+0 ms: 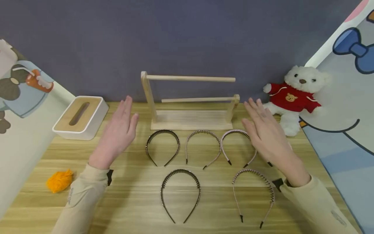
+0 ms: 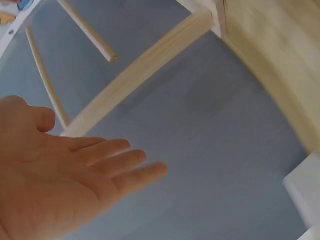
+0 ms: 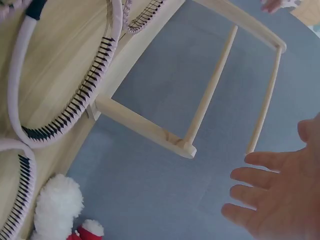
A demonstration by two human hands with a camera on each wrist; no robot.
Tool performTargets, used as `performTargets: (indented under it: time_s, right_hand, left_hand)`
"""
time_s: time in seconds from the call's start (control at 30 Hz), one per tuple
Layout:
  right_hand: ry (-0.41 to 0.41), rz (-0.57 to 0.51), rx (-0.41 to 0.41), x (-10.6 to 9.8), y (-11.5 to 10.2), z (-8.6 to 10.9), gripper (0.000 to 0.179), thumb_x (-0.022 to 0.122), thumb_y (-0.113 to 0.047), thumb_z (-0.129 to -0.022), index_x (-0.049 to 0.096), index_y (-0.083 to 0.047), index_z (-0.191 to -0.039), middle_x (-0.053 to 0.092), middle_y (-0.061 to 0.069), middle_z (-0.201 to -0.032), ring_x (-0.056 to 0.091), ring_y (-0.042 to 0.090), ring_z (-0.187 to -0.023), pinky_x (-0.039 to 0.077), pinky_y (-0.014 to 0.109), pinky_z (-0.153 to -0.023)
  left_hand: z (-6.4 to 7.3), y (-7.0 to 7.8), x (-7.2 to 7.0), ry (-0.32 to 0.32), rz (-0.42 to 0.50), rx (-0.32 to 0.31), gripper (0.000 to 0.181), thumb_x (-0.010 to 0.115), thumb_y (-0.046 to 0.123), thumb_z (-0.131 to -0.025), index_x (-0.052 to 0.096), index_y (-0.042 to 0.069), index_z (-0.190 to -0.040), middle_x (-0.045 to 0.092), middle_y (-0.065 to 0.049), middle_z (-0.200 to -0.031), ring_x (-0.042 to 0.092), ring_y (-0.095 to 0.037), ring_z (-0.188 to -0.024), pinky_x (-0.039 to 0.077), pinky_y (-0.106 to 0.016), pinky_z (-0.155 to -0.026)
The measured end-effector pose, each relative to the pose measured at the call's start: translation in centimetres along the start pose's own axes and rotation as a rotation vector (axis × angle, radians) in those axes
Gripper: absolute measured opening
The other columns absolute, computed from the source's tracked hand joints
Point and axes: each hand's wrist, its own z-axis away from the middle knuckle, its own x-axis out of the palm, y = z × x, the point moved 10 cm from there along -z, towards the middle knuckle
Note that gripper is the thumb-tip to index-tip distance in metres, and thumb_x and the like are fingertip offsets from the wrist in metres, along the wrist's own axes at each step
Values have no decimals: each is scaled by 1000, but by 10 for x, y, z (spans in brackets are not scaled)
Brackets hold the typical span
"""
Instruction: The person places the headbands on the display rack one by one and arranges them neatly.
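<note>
Tabletop (image 1: 131, 204) bears a rack (image 1: 191, 119) between fingers (image 1: 127, 108), seemingly apart.

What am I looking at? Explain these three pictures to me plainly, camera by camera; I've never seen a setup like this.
There is no machine here: a person works with a bare left hand and right hand. The widest picture comes from a camera worn on the head, looking forward and down. The other two come from cameras on the wrists, so they look tilted; each shows its own hand close up.

On the wooden table stands a wooden rack with two rods. In front of it lie dark headbands and pale headbands, some partly hidden by the right hand. A tissue box and an orange bundle are at the left, a white teddy bear at the right.

Neither hand holds anything; the fingers are extended.
</note>
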Motion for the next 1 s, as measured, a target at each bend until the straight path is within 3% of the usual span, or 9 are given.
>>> performTargets:
  time_s: [0.13,0.27,0.37,0.4,0.53,0.67,0.83,1.0]
  right_hand:
    - [49,-145,1,-9,1,12,55,39,-30,-119,42,5,-161,39,24,-167,29,44,-157,23,59,-134]
    - [61,-266,34,-15,7,23,47,38,-22,-119,49,4,-156,52,26,-156,50,49,-140,39,27,-123]
    - [26,-301,59,-14,14,31,44,35,-19,-119,52,5,-152,60,27,-145,60,48,-126,39,4,-102]
    - [7,-301,69,-12,17,34,44,35,-19,-119,52,5,-152,62,26,-143,62,46,-122,40,2,-97]
    - [-40,-272,94,-8,28,52,41,35,-17,-119,58,4,-146,70,20,-128,68,31,-110,45,2,-88]
    - [-71,-220,137,-4,42,74,34,43,-16,-117,66,0,-137,74,14,-121,69,12,-94,53,11,-75]
    - [-182,-136,195,13,61,99,21,64,-12,-110,74,-1,-124,77,11,-111,70,16,-79,60,24,-60]
    - [-246,-86,171,31,76,119,19,79,-1,-96,75,0,-114,77,5,-101,70,13,-78,64,26,-62]
  left_hand:
    - [-10,-12,7,39,168,-22,61,35,22,-118,15,-10,-166,24,-35,-168,28,-56,-152,24,-66,-131]
    - [-23,-30,26,62,366,-51,58,37,17,-118,17,-10,-166,32,-34,-166,37,-53,-150,34,-64,-128]
    - [-30,-42,45,42,483,-89,59,35,18,-119,14,-8,-167,28,-31,-169,34,-50,-153,34,-59,-130]
    - [-32,-44,51,33,511,-99,59,34,19,-119,13,-8,-167,27,-31,-169,32,-49,-154,32,-58,-130]
    - [-37,-43,67,24,564,-110,59,35,18,-119,13,-4,-169,26,-29,-170,31,-47,-155,32,-57,-131]
    - [-44,-35,71,38,588,-82,58,38,17,-119,16,1,-170,30,-28,-169,36,-46,-153,35,-56,-129]
    - [-48,-33,70,51,621,-67,56,37,15,-118,19,2,-170,34,-29,-167,43,-47,-148,45,-59,-123]
    - [-51,-32,67,49,646,-64,54,33,17,-119,22,-2,-169,40,-32,-162,50,-50,-141,57,-62,-110]
